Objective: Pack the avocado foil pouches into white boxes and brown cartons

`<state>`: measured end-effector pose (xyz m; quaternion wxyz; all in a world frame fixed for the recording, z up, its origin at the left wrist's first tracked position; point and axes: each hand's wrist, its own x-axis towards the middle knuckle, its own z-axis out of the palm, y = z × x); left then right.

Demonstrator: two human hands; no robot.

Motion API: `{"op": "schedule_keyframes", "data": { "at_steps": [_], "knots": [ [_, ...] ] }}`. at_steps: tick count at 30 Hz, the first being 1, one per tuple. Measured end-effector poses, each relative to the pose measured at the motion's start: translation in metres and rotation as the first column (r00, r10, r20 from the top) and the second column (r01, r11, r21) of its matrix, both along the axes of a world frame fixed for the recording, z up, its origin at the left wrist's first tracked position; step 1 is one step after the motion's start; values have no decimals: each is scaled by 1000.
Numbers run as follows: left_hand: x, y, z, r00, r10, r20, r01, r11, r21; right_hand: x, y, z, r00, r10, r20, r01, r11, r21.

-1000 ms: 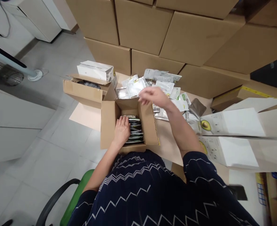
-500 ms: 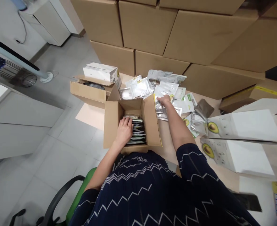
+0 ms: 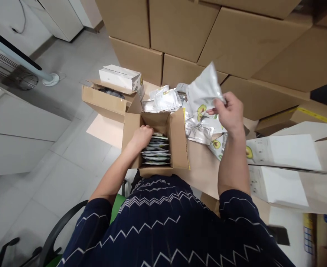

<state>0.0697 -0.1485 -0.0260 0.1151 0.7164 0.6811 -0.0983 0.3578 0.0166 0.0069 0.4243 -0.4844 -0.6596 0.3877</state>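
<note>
An open cardboard box [image 3: 179, 139] stands in front of me, with a row of flat sachets [image 3: 155, 152] upright inside. My left hand [image 3: 143, 138] reaches over its left side, fingers curled together at the far end of the row; their tips are hidden. Raised above the table to the right, my right hand [image 3: 231, 113] pinches a silvery-white sachet [image 3: 203, 89] printed with avocados by its lower right edge. Below and behind it lies a loose pile of similar sachets [image 3: 200, 133], partly hidden by the held one.
Large cardboard boxes [image 3: 184, 29] are stacked at the back. Left of the open box stand another cardboard box [image 3: 103, 102] and a white carton [image 3: 115, 78]. White avocado-printed cartons [image 3: 288, 150] lie at the right. A green chair [image 3: 117, 207] is behind my left arm.
My right hand has lifted a sachet from the pile and moved right with it. My left hand has shifted slightly up and left, its fingers now more curled at the back of the row.
</note>
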Motion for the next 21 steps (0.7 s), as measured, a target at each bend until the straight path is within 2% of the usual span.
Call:
{"op": "schedule_keyframes", "data": {
  "at_steps": [3,5,8,10,13,16,18,21],
  "knots": [
    [0,10,-4,999,-14,-37,11,998,-56,-11,-31,42,981,123,-152,-116,992,56],
    [1,14,-10,999,-26,-43,23,997,-70,-24,-46,56,959,245,-143,-240,970,46],
    [1,19,-19,998,-38,-53,33,995,-97,-49,-59,57,894,447,33,-447,895,2],
    [0,20,-23,998,-39,-55,33,993,-117,-66,-63,50,812,545,209,-554,832,-18],
    [-1,18,-24,998,-47,-42,41,989,-141,-92,-64,37,656,578,485,-640,767,-48],
    [-1,12,-23,998,-56,-14,53,987,-150,-115,-60,28,439,574,691,-686,711,-155],
    [1,8,-20,998,-55,1,55,987,-151,-129,-57,23,262,594,761,-703,658,-272],
    [4,2,-17,999,-40,8,41,988,-149,-149,-53,17,24,626,779,-672,588,-451]
  ]
}}
